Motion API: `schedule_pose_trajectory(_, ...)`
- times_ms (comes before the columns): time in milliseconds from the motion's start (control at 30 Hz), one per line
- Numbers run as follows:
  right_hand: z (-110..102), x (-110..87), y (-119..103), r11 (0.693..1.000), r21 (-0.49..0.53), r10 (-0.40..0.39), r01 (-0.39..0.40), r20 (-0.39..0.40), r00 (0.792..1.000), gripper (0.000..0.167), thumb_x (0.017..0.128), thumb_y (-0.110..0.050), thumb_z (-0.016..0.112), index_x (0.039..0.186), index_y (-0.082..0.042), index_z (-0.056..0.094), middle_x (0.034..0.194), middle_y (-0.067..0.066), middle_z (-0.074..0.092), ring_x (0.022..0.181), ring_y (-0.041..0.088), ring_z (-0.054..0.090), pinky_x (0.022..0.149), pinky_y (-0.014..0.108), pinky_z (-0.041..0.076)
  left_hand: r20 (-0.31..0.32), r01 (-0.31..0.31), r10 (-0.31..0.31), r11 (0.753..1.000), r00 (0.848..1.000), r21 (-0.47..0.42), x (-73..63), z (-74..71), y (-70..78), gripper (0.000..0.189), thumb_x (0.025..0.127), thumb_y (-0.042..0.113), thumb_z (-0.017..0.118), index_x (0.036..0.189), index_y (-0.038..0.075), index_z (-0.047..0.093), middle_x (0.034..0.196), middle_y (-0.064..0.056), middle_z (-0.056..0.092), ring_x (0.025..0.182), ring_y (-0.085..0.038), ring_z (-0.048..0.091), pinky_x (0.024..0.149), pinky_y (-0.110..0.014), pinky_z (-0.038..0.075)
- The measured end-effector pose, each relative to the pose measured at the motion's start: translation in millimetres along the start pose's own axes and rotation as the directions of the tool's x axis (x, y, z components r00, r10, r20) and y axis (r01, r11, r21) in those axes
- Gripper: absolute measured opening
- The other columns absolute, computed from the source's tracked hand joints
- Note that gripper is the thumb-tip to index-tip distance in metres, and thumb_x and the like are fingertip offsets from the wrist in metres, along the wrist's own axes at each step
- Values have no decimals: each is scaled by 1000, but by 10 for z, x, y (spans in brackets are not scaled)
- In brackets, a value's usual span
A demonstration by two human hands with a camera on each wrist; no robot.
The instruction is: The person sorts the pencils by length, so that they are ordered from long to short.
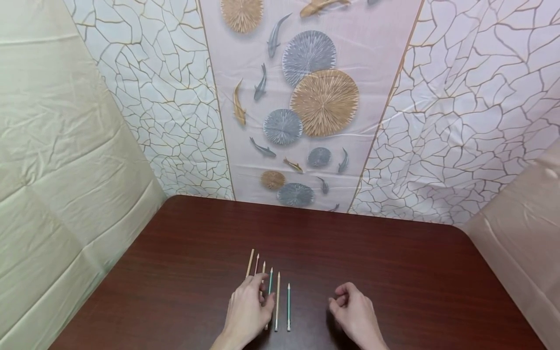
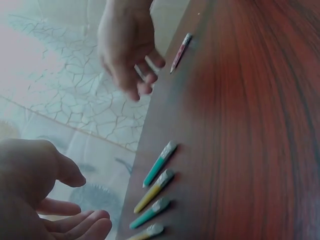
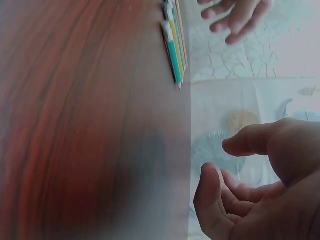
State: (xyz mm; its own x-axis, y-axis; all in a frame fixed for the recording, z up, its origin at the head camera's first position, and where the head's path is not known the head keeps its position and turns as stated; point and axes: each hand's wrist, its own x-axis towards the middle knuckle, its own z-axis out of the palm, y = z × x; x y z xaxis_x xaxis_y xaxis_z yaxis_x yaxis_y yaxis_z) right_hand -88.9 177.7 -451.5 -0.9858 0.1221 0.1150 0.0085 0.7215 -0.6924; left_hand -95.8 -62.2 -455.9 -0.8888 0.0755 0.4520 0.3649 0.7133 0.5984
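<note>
Several pencils lie in a row on the table, points away from me. In the head view, my left hand [image 1: 247, 307] is over the left part of the row, its fingers loosely bent and hiding parts of some pencils. To its right are a yellow pencil [image 1: 277, 301] and a shorter teal pencil [image 1: 288, 306]. Beyond the fingertips show a tan pencil [image 1: 250, 262] and a pinkish pencil [image 1: 257, 261]. My right hand [image 1: 355, 313] is apart from the row, fingers loosely curled around nothing. The left wrist view shows a red pencil [image 2: 181, 53] near the right hand.
The dark reddish-brown table [image 1: 393, 257] has rounded far corners. Behind it hangs a patterned cloth [image 1: 297, 146] with fish and round shapes. Plain beige cloth [image 1: 65, 170] hangs along the left side, with more on the right.
</note>
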Motion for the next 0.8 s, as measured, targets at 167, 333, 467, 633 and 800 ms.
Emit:
schedule_pose_trajectory(167,-128,-38,102,998,-50,45,-46,-22,999,23,80,-12,76,97,-3,64,74,-7,62,65,11,58,61,36,46,-50,3,-2,1000,999,23,-26,-72,-85,39,74,6,78,111,3,67,83,1,60,63,-4,55,56,-29,45)
schedule_pose_trajectory(333,-249,-72,208,993,-90,77,-81,-47,996,25,82,-14,75,100,-3,63,76,-6,64,68,13,60,62,40,47,-77,9,-6,999,997,39,-57,-118,-162,39,73,6,78,111,5,68,83,1,61,63,-5,58,56,-31,46)
schedule_pose_trajectory(467,-344,-99,294,985,-125,113,-121,-71,991,26,83,-17,75,102,-4,63,79,-5,64,70,17,61,62,43,48,-93,16,-11,998,996,53,-83,-154,-221,41,73,6,78,112,3,67,84,0,61,66,-8,59,57,-33,47)
schedule_pose_trajectory(633,-439,-115,416,975,-148,156,-167,-83,984,29,82,-21,74,103,-4,62,82,-2,65,73,21,63,62,45,48,-107,29,-22,998,994,61,-126,-216,-280,45,72,9,81,113,2,66,87,0,60,71,-12,61,60,-34,48)
schedule_pose_trajectory(800,-479,-106,522,967,-159,190,-199,-69,979,31,82,-22,74,104,-4,62,83,-1,66,74,22,63,61,46,47,-145,5,4,998,989,66,-167,-240,-340,46,70,8,81,113,2,66,89,-1,61,72,-14,60,61,-35,48)
